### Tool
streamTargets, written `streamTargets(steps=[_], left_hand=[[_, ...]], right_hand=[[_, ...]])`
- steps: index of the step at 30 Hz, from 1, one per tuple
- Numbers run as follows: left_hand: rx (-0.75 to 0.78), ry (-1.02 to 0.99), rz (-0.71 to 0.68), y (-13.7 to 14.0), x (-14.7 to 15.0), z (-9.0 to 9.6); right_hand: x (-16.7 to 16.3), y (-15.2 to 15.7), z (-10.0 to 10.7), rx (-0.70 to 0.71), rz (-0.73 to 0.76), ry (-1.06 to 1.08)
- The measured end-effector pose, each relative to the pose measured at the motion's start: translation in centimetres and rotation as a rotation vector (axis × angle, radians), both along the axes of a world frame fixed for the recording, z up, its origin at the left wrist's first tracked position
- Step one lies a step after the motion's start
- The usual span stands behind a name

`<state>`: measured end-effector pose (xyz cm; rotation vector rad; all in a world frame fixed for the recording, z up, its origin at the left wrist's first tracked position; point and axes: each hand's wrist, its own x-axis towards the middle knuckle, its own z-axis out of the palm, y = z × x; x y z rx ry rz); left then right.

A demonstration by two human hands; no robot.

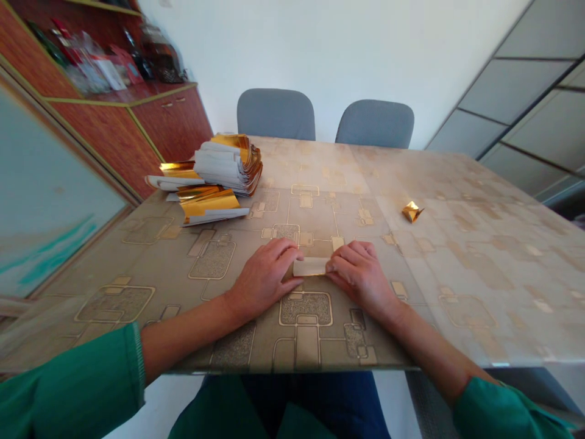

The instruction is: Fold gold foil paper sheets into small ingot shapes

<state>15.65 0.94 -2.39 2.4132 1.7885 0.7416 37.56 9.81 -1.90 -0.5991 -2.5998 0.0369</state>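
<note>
Hands, two, bare, head view: right hand (359, 271) pinching the right end of a paper strip (311, 266); left hand (269, 271) at its left end, thumb and fingers parted. Whether the left presses on it, I cannot tell. Strip: pale, thin gold line along the lower edge, lying before me near the front of the table (457, 244).

Table cover: patterned with rounded rectangles, glossy.

Paper stack (223, 167), gold and white sheets, bent, in several bundles: beyond my left hand, taking up the table's far left corner.

Gold folded piece (412, 211), one, small, pointed: beyond my right hand, well apart from the stack.

Grey chairs, two, left one (276, 114) and right one (375, 124): behind the far edge, against a white wall (365, 49).

Reddish cabinet (173, 119), far left: bottles, packets and a large dark jar (159, 55) on its shelf.

Hidden or cut off: strip's ends, partly under my fingers; chair seats, behind the table; my green sleeves (91, 378) and dark blue trousers (315, 402), cropped by the frame; cabinet top, likewise. Shelf labels, blurred. Dark shape (569, 201) at the right edge, not identifiable.
</note>
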Motion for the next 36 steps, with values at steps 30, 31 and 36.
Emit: streamTargets(steps=[30,31,36], left_hand=[[-0.105,-0.002,-0.099,-1.7,-0.8,0.2],[-0.099,0.006,-0.086,-1.7,-0.8,0.2],[-0.092,0.025,-0.073,-1.5,-0.5,-0.1]], right_hand=[[1.2,0.0,0.4,-0.306,0.135,-0.056],[1.2,0.1,0.3,-0.3,0.135,-0.052],[0.7,0.5,0.1,-0.256,0.129,-0.054]])
